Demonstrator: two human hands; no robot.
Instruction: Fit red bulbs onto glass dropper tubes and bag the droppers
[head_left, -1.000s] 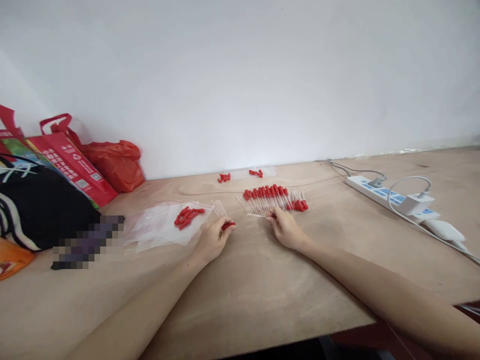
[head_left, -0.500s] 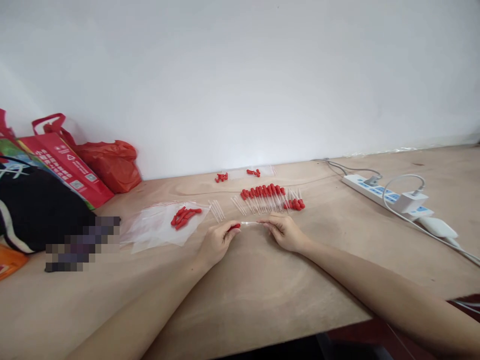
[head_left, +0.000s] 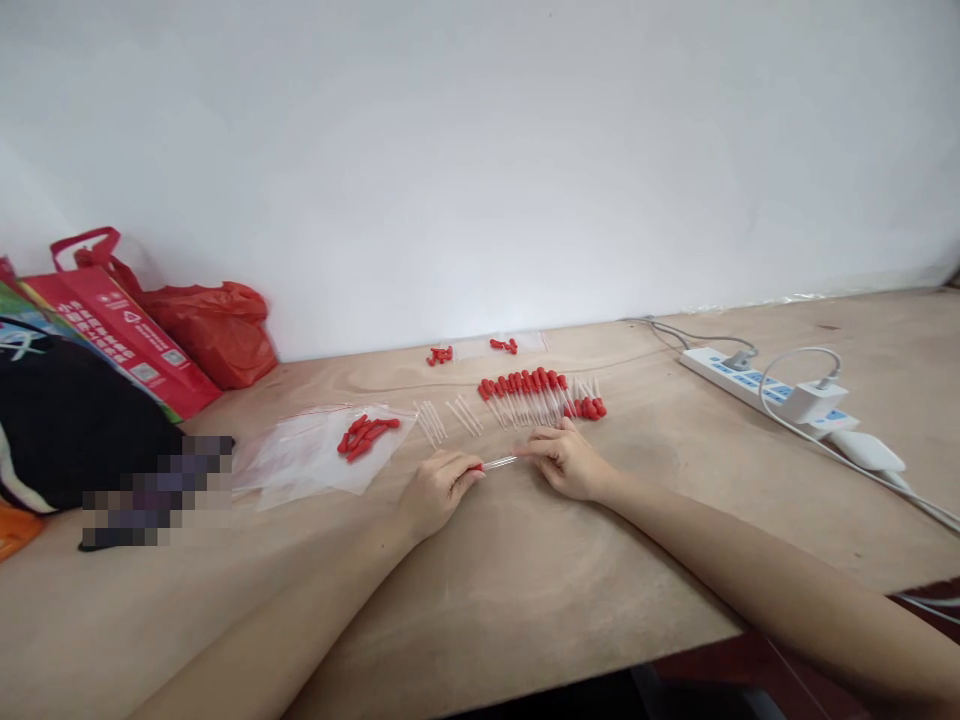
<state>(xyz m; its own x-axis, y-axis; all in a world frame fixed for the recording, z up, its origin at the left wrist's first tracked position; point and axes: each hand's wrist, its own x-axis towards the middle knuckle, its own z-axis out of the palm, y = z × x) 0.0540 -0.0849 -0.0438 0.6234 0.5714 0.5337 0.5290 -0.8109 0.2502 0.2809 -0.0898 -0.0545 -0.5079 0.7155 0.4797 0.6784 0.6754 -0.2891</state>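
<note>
My left hand (head_left: 441,488) is closed on a red rubber bulb (head_left: 478,467), most of it hidden by the thumb and fingers. A clear glass dropper tube (head_left: 499,462) runs from the bulb to my right hand (head_left: 566,462), whose fingers pinch its other end. Just beyond the hands lies a row of droppers (head_left: 525,385) with red bulbs on. Loose glass tubes (head_left: 430,422) lie to the left of that row, with more tubes (head_left: 465,414) beside them. Several loose red bulbs (head_left: 366,438) rest on clear plastic bags (head_left: 300,465) left of my left hand.
Near the wall, small red bulbs (head_left: 440,355) lie by another clear bag (head_left: 531,343). A white power strip (head_left: 720,370) with plugs and cables is at the right. Red bags (head_left: 214,330) and a black bag (head_left: 75,420) stand at the left. The table's front edge is close.
The tube and bulb between my hands have tilted, the bulb end now lower. My left hand covers more of the bulb. The view has shifted slightly.
</note>
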